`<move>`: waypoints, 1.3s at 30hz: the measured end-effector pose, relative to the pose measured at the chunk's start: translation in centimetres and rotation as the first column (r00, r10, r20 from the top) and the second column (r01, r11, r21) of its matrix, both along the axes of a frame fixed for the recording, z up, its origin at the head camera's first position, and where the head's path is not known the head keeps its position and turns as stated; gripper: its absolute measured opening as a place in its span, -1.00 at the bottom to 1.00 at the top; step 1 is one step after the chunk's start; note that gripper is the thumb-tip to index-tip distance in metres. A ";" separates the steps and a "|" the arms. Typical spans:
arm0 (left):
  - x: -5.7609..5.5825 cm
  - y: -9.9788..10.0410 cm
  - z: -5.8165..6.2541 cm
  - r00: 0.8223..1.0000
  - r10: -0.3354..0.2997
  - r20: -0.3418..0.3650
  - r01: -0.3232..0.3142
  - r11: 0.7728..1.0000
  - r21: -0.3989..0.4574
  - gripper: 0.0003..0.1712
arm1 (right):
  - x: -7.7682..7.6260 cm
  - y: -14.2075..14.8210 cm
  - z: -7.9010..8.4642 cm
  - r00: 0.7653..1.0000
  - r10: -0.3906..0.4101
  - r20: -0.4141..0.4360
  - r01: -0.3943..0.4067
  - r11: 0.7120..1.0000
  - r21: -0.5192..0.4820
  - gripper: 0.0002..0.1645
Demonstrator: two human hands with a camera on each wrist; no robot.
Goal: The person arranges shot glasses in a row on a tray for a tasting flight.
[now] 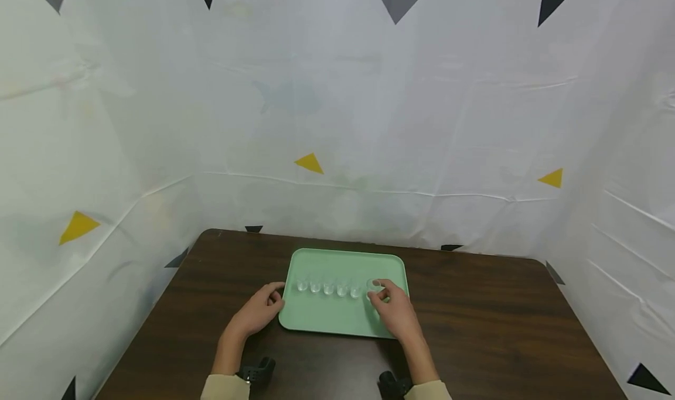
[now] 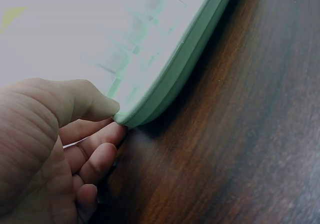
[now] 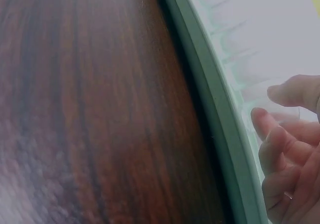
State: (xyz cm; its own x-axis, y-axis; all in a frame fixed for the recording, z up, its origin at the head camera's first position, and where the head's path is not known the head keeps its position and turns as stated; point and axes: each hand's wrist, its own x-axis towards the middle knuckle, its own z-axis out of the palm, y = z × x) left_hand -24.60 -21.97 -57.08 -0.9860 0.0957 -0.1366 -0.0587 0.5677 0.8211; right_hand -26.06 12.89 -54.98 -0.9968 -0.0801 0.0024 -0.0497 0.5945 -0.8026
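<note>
A light green tray point(image 1: 337, 321) lies on the table in the head view. Small clear cups point(image 1: 329, 287) stand on it in a row running left to right. At the row's right end, my right hand point(image 1: 394, 309) holds another clear cup point(image 1: 373, 284) between thumb and fingers, slightly apart from the others. Whether this cup touches the tray is hard to tell. My left hand point(image 1: 258, 311) is at the tray's left edge. In the left wrist view its thumb and fingers pinch the tray rim point(image 2: 165, 91). Glare washes out the cups in both wrist views.
The dark brown wooden table point(image 1: 495, 324) extends past the tray on both sides. A white cloth point(image 1: 358, 113) with grey, black and yellow triangles hangs behind and beside it. Black devices point(image 1: 257, 372) are strapped to both wrists.
</note>
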 end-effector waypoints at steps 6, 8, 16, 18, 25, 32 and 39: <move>0.0 0.0 0.3 1.000 0.002 -0.003 -0.002 1.000 0.000 -0.44 | -0.1 -0.1 0.0 1.000 0.002 0.000 -0.002 1.000 -0.002 -0.54; 0.0 0.0 0.3 1.000 0.001 0.000 -0.001 1.000 -0.003 -0.44 | 0.0 -0.2 0.1 1.000 0.002 0.000 -0.002 1.000 -0.004 -0.54; -0.2 0.6 0.0 1.000 -0.021 -0.001 0.021 1.000 -0.008 -0.44 | 0.5 0.3 0.0 1.000 -0.023 -0.001 0.023 1.000 0.014 -0.54; -0.2 0.9 0.0 1.000 -0.028 0.000 0.028 1.000 -0.006 -0.44 | 0.8 0.6 -0.1 1.000 -0.026 0.007 0.025 0.999 0.023 -0.53; -0.4 1.5 0.4 0.998 -0.064 -0.010 0.064 0.998 0.002 -0.43 | 1.3 2.0 0.5 0.998 -0.047 0.044 0.045 0.998 0.051 -0.44; -0.3 0.9 0.0 0.998 -0.057 -0.005 0.057 0.998 -0.014 -0.43 | 1.6 2.8 0.8 0.996 -0.054 0.073 0.050 0.997 0.060 -0.46; -0.2 -0.9 -0.1 0.997 -0.077 0.011 0.078 0.994 -0.073 -0.46 | 1.6 3.5 1.1 0.997 -0.070 0.033 0.070 0.997 0.015 -0.50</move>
